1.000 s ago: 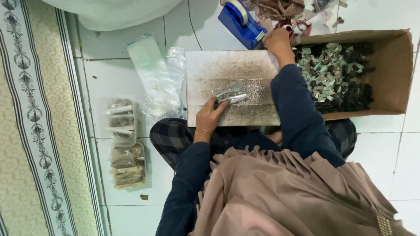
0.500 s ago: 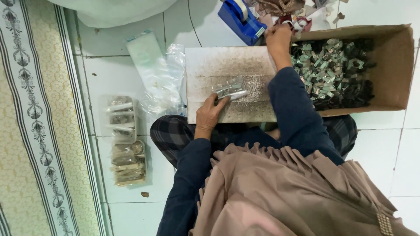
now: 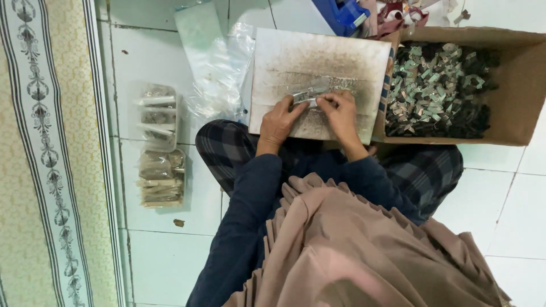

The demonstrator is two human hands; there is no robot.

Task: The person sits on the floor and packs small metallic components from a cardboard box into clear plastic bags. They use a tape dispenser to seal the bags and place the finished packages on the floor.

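Both hands meet on a small clear plastic packet (image 3: 310, 94) lying at the centre of a worn grey board (image 3: 341, 54). The left hand (image 3: 280, 120), at seven o'clock of the packet, pinches its near edge with curled fingers; the right hand (image 3: 341, 113), at five o'clock, pinches it likewise. A cardboard box (image 3: 520, 85) of small pieces sits at three o'clock of the board, filled packets (image 3: 159, 142) at nine.

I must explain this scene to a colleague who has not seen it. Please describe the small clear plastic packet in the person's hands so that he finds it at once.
Start at the open brown cardboard box full of small grey-green pieces. Left of it lies a pale, speckled flat board. On that board, the left hand and right hand together pinch the small clear plastic packet; unlike the filled packets stacked on the tiled floor far left, it alone is held.
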